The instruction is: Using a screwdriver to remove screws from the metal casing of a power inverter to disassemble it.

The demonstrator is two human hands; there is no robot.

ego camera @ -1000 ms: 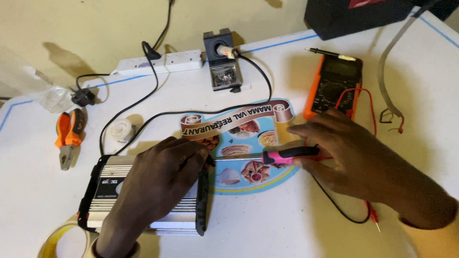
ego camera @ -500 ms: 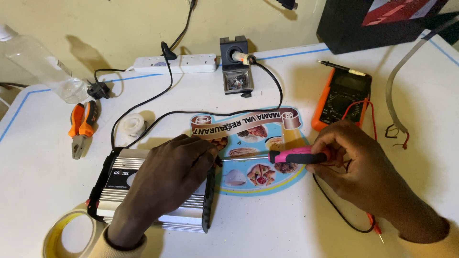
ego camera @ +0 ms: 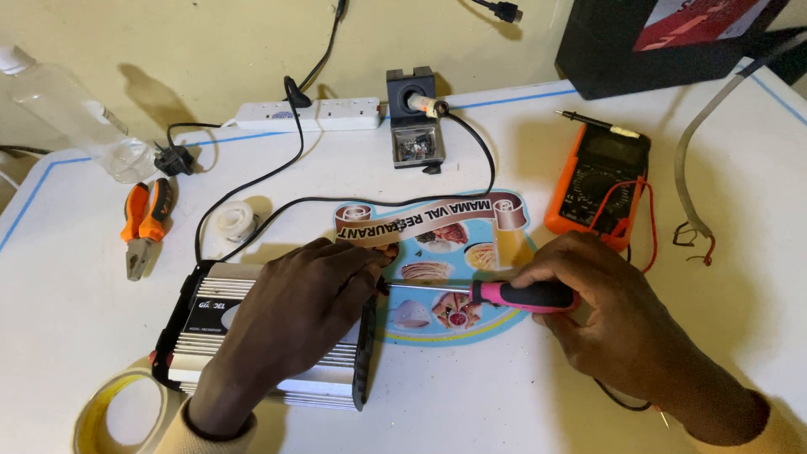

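My left hand (ego camera: 294, 315) lies flat on top of a silver finned power inverter (ego camera: 210, 315) with black end plates, holding it down on the white table (ego camera: 521, 395). My right hand (ego camera: 605, 315) grips a screwdriver (ego camera: 504, 294) with a pink and black handle. Its metal shaft points left, with the tip at the inverter's right end plate (ego camera: 367, 353), just under my left fingertips. A round blue printed mat (ego camera: 454, 252) lies beneath the screwdriver.
An orange multimeter (ego camera: 598, 176) with red and black leads sits at the right. Orange-handled pliers (ego camera: 143, 220), a solder reel (ego camera: 233, 220) and a clear bottle (ego camera: 71, 105) are at the left. A soldering-iron stand (ego camera: 416, 126) and power strip (ego camera: 307, 112) lie at the back. A yellow tape roll (ego camera: 118, 408) is at the front left.
The view has shifted slightly, so the whole scene sits lower in the frame. My right hand has slid the screwdriver a little lower, its tip staying at the inverter's end plate. My left hand stays on the inverter.
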